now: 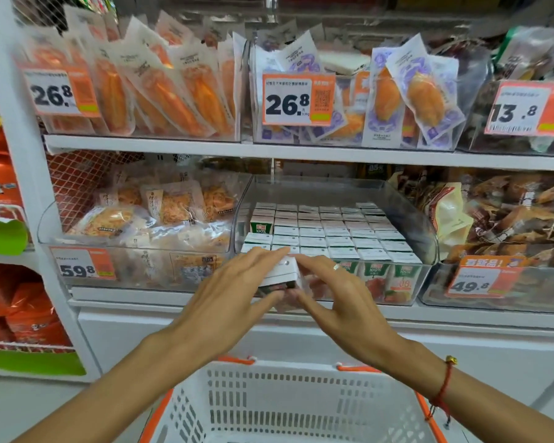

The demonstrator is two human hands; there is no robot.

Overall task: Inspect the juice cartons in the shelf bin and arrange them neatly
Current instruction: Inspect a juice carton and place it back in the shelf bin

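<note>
Both hands clamp one juice carton [280, 274] at the bin's [429, 251] front-left corner: left hand [237, 282], right hand [330, 282]; its long axis runs left-right, tilted; the open slot lies just behind.

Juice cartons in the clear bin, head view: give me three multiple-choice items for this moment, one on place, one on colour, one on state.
1. Where is the bin of juice cartons?
A. Top shelf, under a 26.8 tag
B. Second shelf, between two bins of bagged snacks
C. Inside the basket

2. What colour are the basket's handles?
A. Orange
B. Blue
C. Black

3. What are the hands doing?
A. Both rest on the basket
B. One points at a price tag
C. Both hold one carton at the bin's front edge

Answers:
1 B, the clear bin has snack bins on either side.
2 A, orange grips sit on the white rim.
3 C, the left hand and right hand clasp a tilted carton.
</note>
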